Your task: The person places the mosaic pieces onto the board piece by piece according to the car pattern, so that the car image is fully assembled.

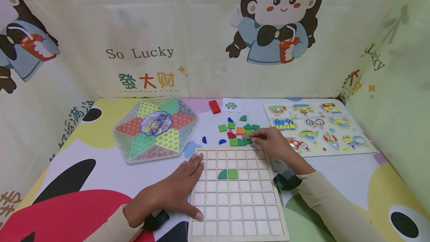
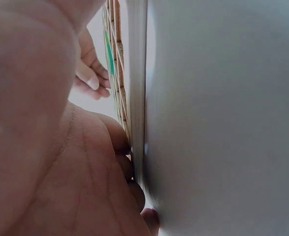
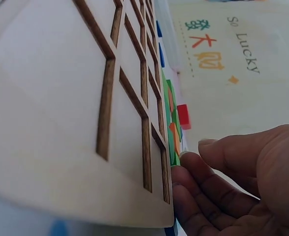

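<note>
A pale wooden grid board [image 1: 238,238] lies before me, a green quarter-circle tile [image 1: 222,174] and a green square tile [image 1: 232,174] side by side in its third row. My left hand [image 1: 174,189] rests along the board's left edge, fingers and thumb spread. Past the far edge, my right hand [image 1: 270,141] reaches into a loose group of tiles, fingertips right at a green square [image 1: 248,132]. In the right wrist view a gap shows between thumb and index finger. Around them lie an orange square [image 1: 240,130], a red quarter-circle [image 1: 231,135] and several green pieces.
At the left lies a hexagonal Chinese checkers box [image 1: 156,130]. A vehicle picture puzzle board [image 1: 319,150] lies at the right, partly behind my right hand. Beyond the tiles are a red block [image 1: 214,106] and a pattern card [image 1: 231,105]. Blue half-circles [image 1: 204,139] lie near the board.
</note>
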